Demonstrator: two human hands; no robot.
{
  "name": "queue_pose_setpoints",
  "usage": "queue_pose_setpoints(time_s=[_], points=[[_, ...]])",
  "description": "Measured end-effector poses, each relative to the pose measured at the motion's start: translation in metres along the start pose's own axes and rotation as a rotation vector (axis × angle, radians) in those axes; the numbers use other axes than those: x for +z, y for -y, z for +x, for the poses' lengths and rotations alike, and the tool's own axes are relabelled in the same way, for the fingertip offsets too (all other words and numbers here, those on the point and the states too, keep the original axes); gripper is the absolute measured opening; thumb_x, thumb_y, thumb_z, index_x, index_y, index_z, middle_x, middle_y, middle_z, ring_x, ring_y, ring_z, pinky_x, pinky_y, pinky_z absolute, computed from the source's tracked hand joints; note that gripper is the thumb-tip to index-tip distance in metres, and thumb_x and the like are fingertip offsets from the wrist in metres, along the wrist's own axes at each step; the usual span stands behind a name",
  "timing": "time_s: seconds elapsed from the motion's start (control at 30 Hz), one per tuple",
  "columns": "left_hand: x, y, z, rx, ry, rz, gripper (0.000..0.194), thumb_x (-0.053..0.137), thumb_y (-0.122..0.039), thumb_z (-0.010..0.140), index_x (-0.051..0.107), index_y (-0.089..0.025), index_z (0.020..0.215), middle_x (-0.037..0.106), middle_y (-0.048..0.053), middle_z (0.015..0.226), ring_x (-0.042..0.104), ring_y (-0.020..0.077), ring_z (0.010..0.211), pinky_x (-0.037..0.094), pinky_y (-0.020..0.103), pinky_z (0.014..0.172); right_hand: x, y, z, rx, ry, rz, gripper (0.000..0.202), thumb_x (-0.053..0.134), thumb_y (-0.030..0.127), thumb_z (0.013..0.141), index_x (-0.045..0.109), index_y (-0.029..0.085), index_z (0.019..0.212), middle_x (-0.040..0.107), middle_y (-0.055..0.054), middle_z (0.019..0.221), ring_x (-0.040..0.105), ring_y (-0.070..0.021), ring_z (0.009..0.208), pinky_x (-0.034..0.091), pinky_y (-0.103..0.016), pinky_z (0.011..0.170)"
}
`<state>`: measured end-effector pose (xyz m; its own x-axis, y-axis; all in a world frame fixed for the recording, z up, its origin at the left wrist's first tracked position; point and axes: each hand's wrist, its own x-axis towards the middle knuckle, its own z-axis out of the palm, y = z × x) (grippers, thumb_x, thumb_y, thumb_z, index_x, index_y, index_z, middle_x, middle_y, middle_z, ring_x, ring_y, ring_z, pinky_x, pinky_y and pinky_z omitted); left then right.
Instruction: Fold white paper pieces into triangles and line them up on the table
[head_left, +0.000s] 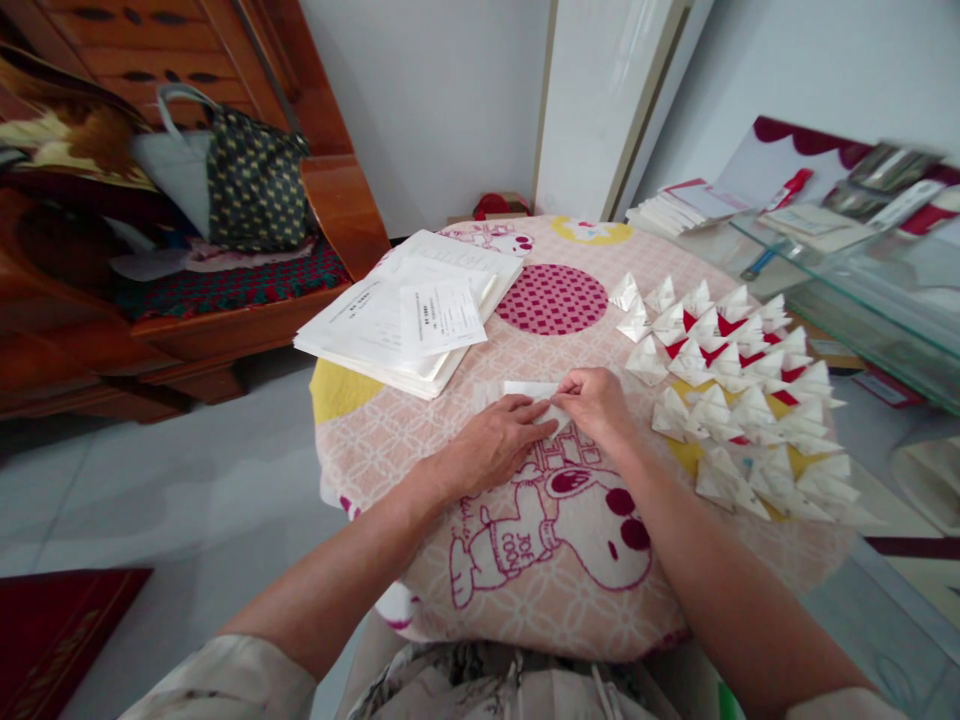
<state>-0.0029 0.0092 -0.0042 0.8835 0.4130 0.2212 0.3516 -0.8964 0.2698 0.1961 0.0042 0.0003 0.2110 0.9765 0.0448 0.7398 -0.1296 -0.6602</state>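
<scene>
A small piece of white paper lies on the cloth-covered round table, partly hidden by both hands. My left hand rests palm down over its left and near part, fingers stretched toward the right. With thumb and fingers pinched together, my right hand holds the paper's right end. Beyond my left hand, a stack of printed white sheets bears a smaller printed slip. To the right of my right hand stand several rows of folded pointed paper pieces.
A glass shelf with metal containers, a red marker and papers borders the table's right side. At the left is a wooden bench holding a patterned bag. A dark red item lies at the lower left.
</scene>
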Motion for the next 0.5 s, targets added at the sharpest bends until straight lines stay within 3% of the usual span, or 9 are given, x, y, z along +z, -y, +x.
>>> queue_pose_setpoints(time_s=[0.13,0.4,0.5], points=[[0.001,0.001,-0.001,-0.004,0.004,0.006,0.039,0.047,-0.013,0.096,0.061,-0.019,0.131,0.058,0.01,0.14,0.052,0.0262,0.128,0.048,0.045,0.105,-0.003,0.001,0.004,0.02,0.004,-0.091,0.008,0.067,0.014,0.067,0.07,0.017,0.06,0.068,-0.002,0.06,0.06,-0.0145,0.06,0.04,-0.023,0.056],[0.002,0.002,-0.002,-0.006,0.022,0.01,0.04,0.047,-0.014,0.096,0.06,-0.018,0.134,0.056,0.011,0.143,0.051,0.0264,0.13,0.047,0.045,0.107,-0.026,-0.018,0.007,0.281,0.059,-0.077,0.01,0.062,0.013,0.066,0.063,0.017,0.057,0.056,0.001,0.044,0.054,-0.0136,0.041,0.035,-0.023,0.045],[0.001,0.001,-0.002,-0.013,0.021,0.015,0.039,0.047,-0.015,0.096,0.061,-0.018,0.133,0.057,0.011,0.143,0.052,0.0256,0.129,0.047,0.045,0.106,-0.032,-0.021,0.003,0.305,0.019,-0.079,0.01,0.061,0.01,0.064,0.061,0.017,0.056,0.056,0.001,0.044,0.054,-0.0135,0.04,0.035,-0.023,0.044]])
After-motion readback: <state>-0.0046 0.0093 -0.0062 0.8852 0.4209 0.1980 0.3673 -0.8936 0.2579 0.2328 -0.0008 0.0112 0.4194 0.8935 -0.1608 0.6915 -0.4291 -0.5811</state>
